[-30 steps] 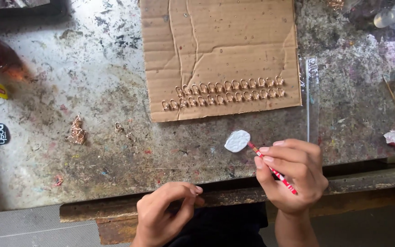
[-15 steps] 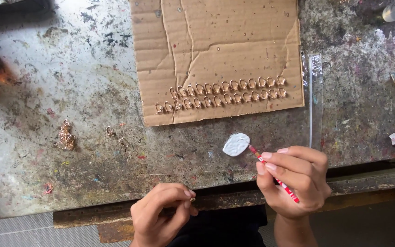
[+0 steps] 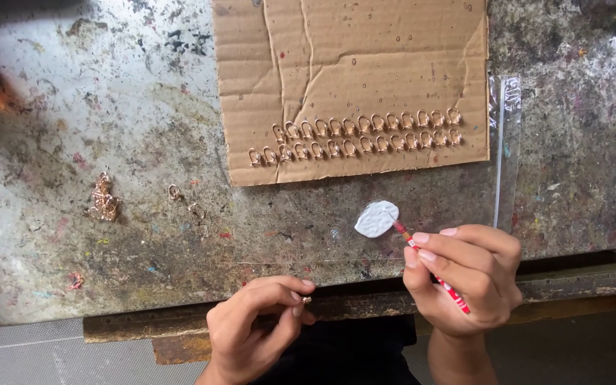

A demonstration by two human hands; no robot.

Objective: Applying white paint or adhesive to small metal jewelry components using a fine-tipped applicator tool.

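Stained grey workbench (image 3: 108, 93) carries a cardboard sheet (image 3: 351, 64) with two rows of copper rings (image 3: 354, 134). Left hand (image 3: 254, 331) pinches one small ring (image 3: 306, 300) at the bench edge; right hand (image 3: 465, 278) grips a red stick (image 3: 436, 278), its tip touching a white paste blob (image 3: 376, 219). It is best to take little paste and keep the ring steady.

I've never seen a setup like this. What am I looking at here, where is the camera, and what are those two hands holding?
There is no machine here: a person works with bare hands, and the camera sits on their head, looking down at a stained workbench. The left hand pinches a tiny copper-coloured metal piece between its fingertips. The right hand holds a thin red stick like a pencil, its tip touching a white blob on the bench. Further back lies a sheet of cardboard bearing two rows of small copper rings. A little heap of similar pieces lies to the left.
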